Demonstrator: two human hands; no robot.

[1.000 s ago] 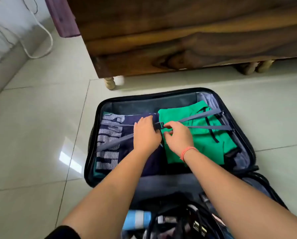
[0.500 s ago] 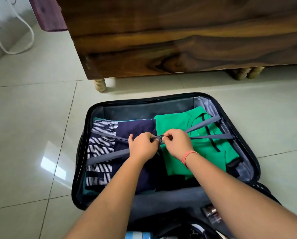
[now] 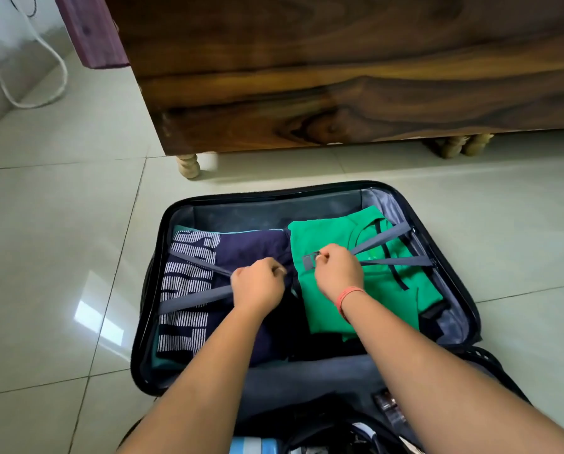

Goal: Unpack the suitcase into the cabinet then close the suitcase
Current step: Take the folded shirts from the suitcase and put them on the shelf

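A black suitcase (image 3: 437,231) lies open on the floor in front of me. Inside, a folded navy garment with striped lettering (image 3: 189,283) lies on the left and a folded green garment (image 3: 333,234) on the right. Grey packing straps cross both. My left hand (image 3: 257,286) grips the end of the left straps (image 3: 192,296). My right hand (image 3: 338,270) pinches the right straps (image 3: 395,260) at their grey buckle half (image 3: 309,261). The two buckle halves are apart. The wooden cabinet (image 3: 307,77) stands just beyond the suitcase.
The cabinet stands on short turned legs (image 3: 187,165) on a pale tiled floor. A white cable (image 3: 54,80) loops on the floor at the far left. The near half of the suitcase holds a dark bag and small items (image 3: 388,407).
The buckle was joined between my hands earlier; now it is undone and my hands have drawn apart, each with its strap end. The view has tilted up slightly.
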